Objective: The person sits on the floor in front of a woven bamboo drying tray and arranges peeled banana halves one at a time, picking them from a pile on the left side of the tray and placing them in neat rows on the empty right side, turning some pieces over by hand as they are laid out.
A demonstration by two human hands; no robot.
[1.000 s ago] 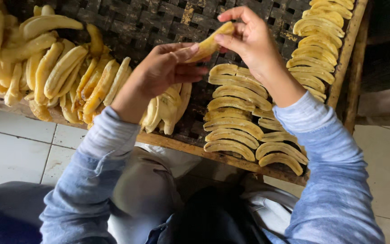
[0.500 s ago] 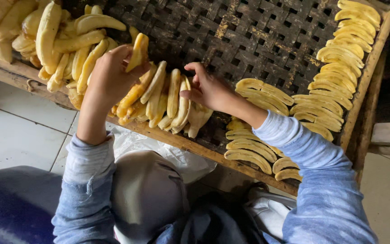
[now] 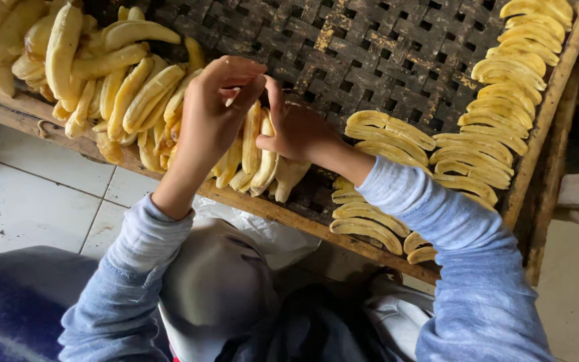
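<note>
Now both hands are meeting over the banana pile (image 3: 135, 94) on the woven tray (image 3: 383, 60), the left hand (image 3: 212, 117) having come back from that pile, its fingers (image 3: 246, 84) curling round a peeled banana (image 3: 252, 137) while the right hand (image 3: 299, 131), fingers closed, is pressing on the same cluster.

- One head-worn view, looking steeply down past the person's own sleeves
- It faces a woven rack (image 3: 397, 47) set at a slant across the frame, tiled floor (image 3: 28, 201) below
- Close range: left hand (image 3: 212, 117) and right hand (image 3: 299, 131) sit mid-frame

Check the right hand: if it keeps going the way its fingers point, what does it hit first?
The right hand points left toward the left hand, fingertips nearly touching it, so that comes first. Depth is unclear; passing under it, it would meet the heap of peeled bananas.
</note>
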